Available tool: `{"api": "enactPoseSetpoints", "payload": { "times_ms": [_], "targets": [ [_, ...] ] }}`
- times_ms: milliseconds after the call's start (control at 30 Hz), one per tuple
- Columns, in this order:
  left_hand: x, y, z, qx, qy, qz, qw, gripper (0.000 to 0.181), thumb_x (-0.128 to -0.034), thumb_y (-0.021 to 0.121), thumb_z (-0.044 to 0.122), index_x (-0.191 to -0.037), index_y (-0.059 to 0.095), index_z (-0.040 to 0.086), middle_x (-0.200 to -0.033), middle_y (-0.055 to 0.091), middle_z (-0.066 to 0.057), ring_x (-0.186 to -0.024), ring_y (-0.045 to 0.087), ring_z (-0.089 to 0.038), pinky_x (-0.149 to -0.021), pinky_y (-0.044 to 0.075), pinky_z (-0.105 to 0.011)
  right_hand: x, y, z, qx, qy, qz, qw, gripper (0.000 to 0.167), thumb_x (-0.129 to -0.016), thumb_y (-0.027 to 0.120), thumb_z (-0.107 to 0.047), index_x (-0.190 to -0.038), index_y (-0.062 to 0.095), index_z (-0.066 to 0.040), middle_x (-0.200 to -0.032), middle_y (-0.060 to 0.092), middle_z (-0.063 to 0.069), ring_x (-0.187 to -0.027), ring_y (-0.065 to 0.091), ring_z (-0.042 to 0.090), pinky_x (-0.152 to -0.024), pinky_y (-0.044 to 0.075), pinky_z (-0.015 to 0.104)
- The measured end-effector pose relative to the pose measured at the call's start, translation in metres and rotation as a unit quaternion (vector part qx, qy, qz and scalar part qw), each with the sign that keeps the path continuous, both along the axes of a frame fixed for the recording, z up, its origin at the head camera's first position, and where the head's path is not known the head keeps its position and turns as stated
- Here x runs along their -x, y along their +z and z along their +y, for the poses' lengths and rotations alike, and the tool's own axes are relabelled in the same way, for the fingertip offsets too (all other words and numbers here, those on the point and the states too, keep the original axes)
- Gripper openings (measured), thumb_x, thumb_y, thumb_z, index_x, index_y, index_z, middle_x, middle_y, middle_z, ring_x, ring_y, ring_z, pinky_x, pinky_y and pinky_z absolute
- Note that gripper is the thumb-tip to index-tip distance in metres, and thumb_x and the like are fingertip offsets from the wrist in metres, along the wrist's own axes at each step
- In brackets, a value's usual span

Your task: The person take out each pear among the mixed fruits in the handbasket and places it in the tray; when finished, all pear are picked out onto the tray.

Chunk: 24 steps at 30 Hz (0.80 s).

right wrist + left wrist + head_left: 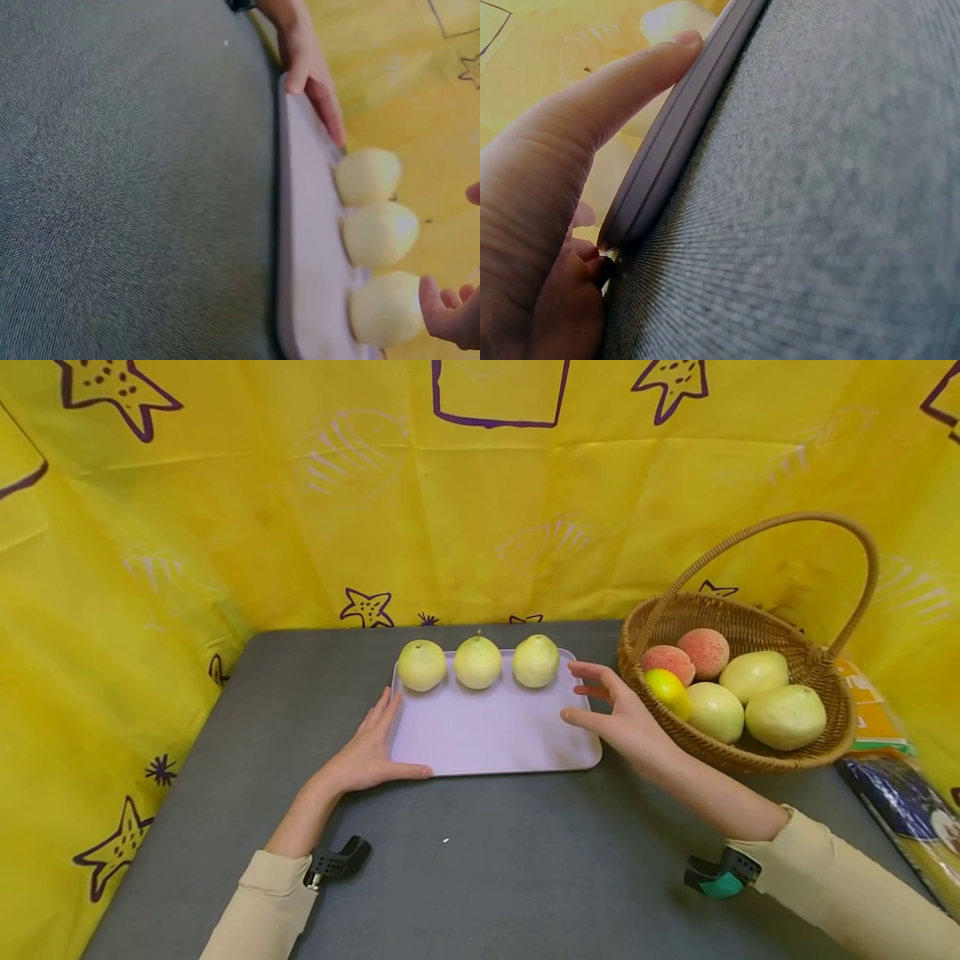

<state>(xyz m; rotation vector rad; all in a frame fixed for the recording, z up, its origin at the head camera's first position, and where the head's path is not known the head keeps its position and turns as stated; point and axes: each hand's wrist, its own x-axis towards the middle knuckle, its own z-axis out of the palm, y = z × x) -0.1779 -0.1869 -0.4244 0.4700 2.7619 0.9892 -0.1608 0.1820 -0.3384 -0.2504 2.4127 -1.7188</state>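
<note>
Curtained-off booth [105,635] w/ yellow starfish-print cloth [450,518] on 3 sides, grey tbl [517,868], bldg type unclear

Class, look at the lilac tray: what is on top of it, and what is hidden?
Three round, pale green fruits sit in a row along the far side of the tray. The tray's surface directly beneath them is covered, so it cannot be seen.

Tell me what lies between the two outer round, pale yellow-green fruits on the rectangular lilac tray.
A third round, pale yellow-green fruit rests on the tray between them; the head view shows this.
</note>
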Motion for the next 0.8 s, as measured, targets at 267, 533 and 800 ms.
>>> {"api": "enactPoseSetpoints", "payload": {
  "times_ms": [267,533,800],
  "targets": [
    [0.002,0.001,-0.005,-0.014,-0.009,-0.009,0.9998,0.131,-0.0675,0.084,0.056,-0.156,0.002,0.002,-0.162,-0.006,-0.017,-0.146,0.0,-0.041,-0.113,0.008,-0.059,-0.013,0.025,0.018,0.021,0.029,0.009,0.9993,0.056,-0.093,0.068,-0.015,-0.142,0.042,-0.008,-0.143,0.041,0.003,-0.127,0.044,0.027,-0.092,0.044,0.025],
    [0.003,-0.002,-0.008,-0.022,-0.014,-0.015,0.9995,0.128,-0.0689,0.083,0.054,-0.156,0.005,0.005,-0.163,-0.006,-0.013,-0.147,0.001,-0.037,-0.112,0.01,-0.062,-0.016,0.042,0.042,-0.005,0.02,0.072,0.9972,0.046,-0.094,0.067,-0.016,-0.137,0.051,-0.016,-0.133,0.051,0.003,-0.115,0.054,0.014,-0.086,0.048,0.02],
    [0.001,-0.001,-0.009,-0.025,-0.013,-0.021,0.9994,0.122,-0.0703,0.083,0.052,-0.157,0.01,0.008,-0.163,-0.007,-0.01,-0.146,0.001,-0.04,-0.108,0.008,-0.068,-0.006,0.055,0.083,-0.071,0.018,0.097,0.9925,0.041,-0.097,0.062,-0.014,-0.136,0.053,-0.014,-0.123,0.056,0.003,-0.109,0.057,0.012,-0.081,0.049,0.019]
  ]
}}
